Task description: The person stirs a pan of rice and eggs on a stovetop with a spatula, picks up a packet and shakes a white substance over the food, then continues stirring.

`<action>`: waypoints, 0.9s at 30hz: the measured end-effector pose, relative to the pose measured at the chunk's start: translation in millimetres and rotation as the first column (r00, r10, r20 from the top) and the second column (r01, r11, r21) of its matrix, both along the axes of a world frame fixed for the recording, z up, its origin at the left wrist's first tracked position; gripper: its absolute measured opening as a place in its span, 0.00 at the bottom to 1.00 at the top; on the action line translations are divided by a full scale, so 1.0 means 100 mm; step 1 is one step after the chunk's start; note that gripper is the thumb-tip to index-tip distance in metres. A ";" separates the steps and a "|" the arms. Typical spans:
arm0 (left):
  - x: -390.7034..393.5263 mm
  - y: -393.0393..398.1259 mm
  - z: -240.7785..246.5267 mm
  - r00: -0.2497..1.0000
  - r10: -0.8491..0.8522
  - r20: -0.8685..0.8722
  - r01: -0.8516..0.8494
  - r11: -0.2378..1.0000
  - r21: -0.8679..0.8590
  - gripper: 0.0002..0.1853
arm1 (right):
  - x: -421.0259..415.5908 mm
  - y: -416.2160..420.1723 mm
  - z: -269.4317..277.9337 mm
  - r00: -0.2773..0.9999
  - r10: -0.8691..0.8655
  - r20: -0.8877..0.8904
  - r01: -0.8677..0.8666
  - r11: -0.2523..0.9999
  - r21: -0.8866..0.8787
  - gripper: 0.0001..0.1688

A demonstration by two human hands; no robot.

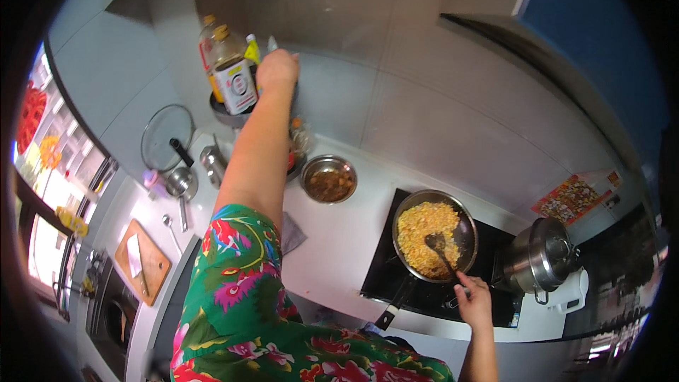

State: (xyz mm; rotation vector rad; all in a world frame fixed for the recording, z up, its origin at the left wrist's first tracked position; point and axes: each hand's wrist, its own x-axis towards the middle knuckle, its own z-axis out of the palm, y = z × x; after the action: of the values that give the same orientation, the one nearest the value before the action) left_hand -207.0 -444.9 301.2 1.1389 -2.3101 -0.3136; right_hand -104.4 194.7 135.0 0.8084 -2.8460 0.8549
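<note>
My left hand (278,70) reaches up to the condiment bottles on a dark round rack (229,115). Its back is turned to me, so what its fingers touch is hidden. Just left of it stand a white-labelled bottle (236,85) with a yellow cap and a second yellow-capped bottle (205,45). A yellow-green bottle top (252,49) shows close by. With my right hand (473,300) I hold the handle of a dark spatula (438,244). The spatula's head rests in yellow fried rice (421,225), inside a frying pan (469,231) on a black cooktop (384,270).
Left of the cooktop sits a steel bowl (329,159) of brown food. A lidded steel pot (536,254) and a white jug (578,292) stand at right. On the left, a kitchen knife (134,254) lies on a wooden cutting board (154,260), near a small saucepan (182,182).
</note>
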 end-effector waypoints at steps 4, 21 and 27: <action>-0.14 -0.27 0.00 0.997 0.054 -0.053 -0.052 0.998 0.041 0.20 | 0.21 -0.33 0.22 0.999 0.047 0.012 -0.046 0.997 -0.058 0.19; 0.94 3.17 -0.15 0.553 -0.563 -0.614 0.823 0.254 0.507 0.17 | -0.49 -1.77 0.51 0.996 -0.074 0.051 0.090 0.866 -0.493 0.52; 1.38 3.54 -0.46 0.476 -0.597 -0.645 0.804 -0.001 0.594 0.32 | -0.25 -0.61 0.02 0.877 0.106 0.468 0.277 0.685 -0.674 0.21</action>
State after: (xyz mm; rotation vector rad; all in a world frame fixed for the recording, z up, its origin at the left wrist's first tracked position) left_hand -69.5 -91.3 254.9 -0.0350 -2.2660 -2.1516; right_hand -129.6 133.6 137.3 0.3579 -2.4132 2.2263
